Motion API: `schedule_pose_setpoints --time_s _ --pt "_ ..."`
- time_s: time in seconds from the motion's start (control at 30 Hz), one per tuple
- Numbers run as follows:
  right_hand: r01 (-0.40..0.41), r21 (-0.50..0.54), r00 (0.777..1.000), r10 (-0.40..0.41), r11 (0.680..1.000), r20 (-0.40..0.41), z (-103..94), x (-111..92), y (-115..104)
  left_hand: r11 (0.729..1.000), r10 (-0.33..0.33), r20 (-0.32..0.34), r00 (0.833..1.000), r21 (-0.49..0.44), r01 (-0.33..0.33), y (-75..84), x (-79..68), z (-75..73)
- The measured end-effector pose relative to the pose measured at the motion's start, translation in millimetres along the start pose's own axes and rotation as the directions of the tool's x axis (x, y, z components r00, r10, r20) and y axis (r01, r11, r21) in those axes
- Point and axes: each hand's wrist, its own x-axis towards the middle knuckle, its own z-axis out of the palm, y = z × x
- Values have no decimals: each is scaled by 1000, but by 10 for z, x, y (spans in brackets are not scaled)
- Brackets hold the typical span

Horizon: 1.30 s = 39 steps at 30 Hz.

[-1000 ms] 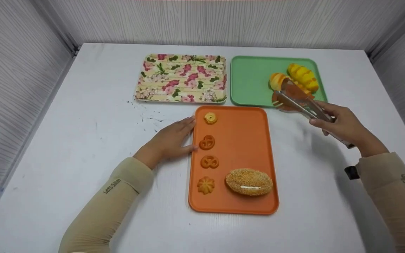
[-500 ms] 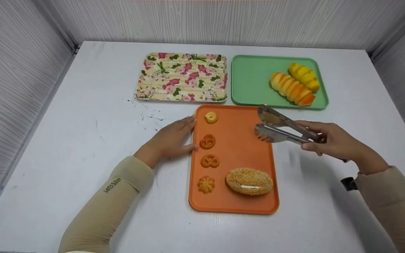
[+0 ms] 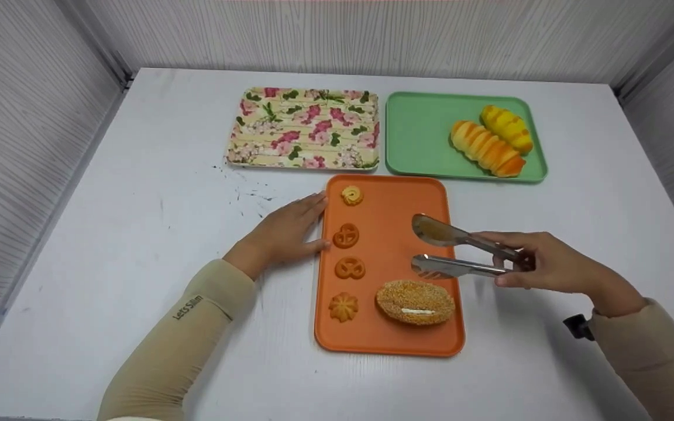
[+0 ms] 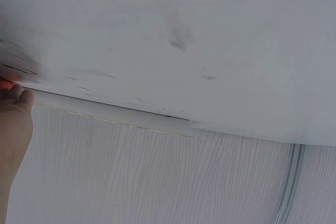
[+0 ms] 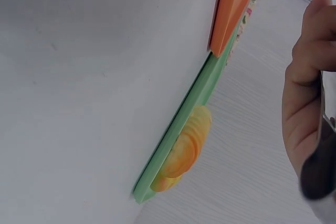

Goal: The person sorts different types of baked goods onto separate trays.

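Right hand (image 3: 559, 263) grips tongs (image 3: 460, 268), tips apart over orange tray (image 3: 389, 216), near seeded bun (image 3: 416, 302); left hand (image 3: 284, 234) touches tray's left edge. Far right: green tray (image 3: 419, 131), two breads (image 3: 487, 148).

left wrist view cropping left hand (image 4: 13, 140) near nine o'clock, right wrist view cropping right hand (image 5: 304, 90) at three, tongs (image 5: 317, 177) at four, orange tray (image 5: 229, 14) at one

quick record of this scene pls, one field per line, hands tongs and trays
left hand: touches left edge of orange tray
right hand: holds metal tongs
metal tongs: arms apart, over orange tray, holding no food
orange tray: four cookies along left side, seeded bun near right
green tray: striped bread, yellow bread
floral tray: left of green tray
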Motion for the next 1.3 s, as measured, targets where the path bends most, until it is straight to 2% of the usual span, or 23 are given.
schedule_pose_setpoints --time_s 0.33,0.5,0.73,1.03,1.3 --pt "55 -6 998 -55 998 35 149 -114 -34 1000 -13 21 1000 3 13 6 7 3" --pt "34 -7 998 -34 999 60 200 -150 -39 1000 -24 31 999 1 24 0 5 11" --pt "16 -28 996 -13 999 89 270 -198 -37 1000 8 10 1000 5 -8 1 15 4" --pt "-35 -26 991 38 999 128 326 -205 -29 1000 5 17 1000 7 -5 2 17 8" --pt "15 -36 989 -10 999 145 350 -202 12 1000 5 15 1000 0 -5 4 17 11"
